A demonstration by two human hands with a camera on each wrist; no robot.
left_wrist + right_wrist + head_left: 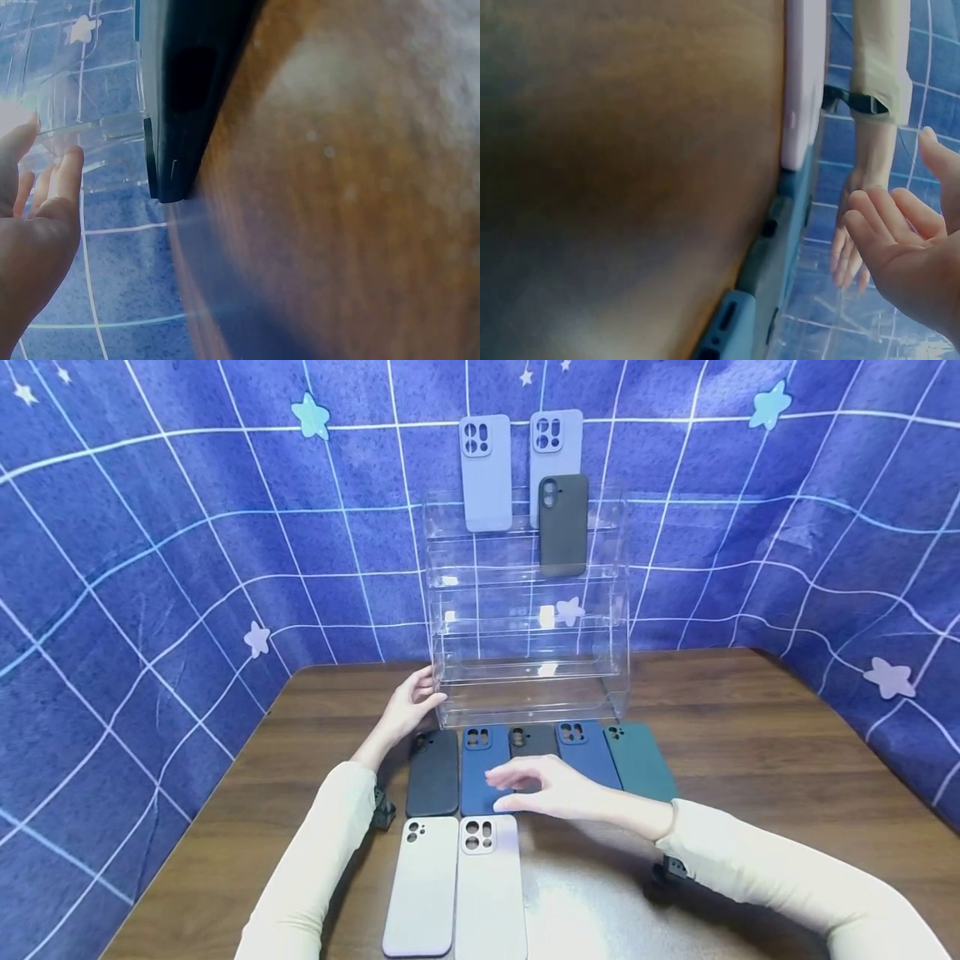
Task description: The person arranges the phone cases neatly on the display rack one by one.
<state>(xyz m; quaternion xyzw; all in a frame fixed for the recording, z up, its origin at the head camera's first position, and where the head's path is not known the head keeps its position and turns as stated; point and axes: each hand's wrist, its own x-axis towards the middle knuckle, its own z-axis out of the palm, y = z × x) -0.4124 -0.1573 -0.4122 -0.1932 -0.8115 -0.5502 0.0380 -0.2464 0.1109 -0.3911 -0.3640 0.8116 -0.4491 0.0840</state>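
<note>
My left hand (407, 706) touches the left side of a clear tiered display rack (525, 697), its fingers fairly straight in the right wrist view. My right hand (551, 789) hovers above a row of phone cases, fingers loosely bent, holding nothing. Below it lie a blue phone case (480, 785), a black phone case (536, 739) it partly hides, and another blue phone case (592, 760). A dark phone case (433, 777) and a green phone case (641, 760) end the row. Nearer lie a whitish phone case (422, 893) and a pale pinkish phone case (489, 893).
On the rack's upper tiers stand two lavender phone cases (487, 477) and a black phone case (564, 527), which overlaps the right lavender one. A blue grid-patterned cloth (225, 527) hangs behind the wooden table (750, 718).
</note>
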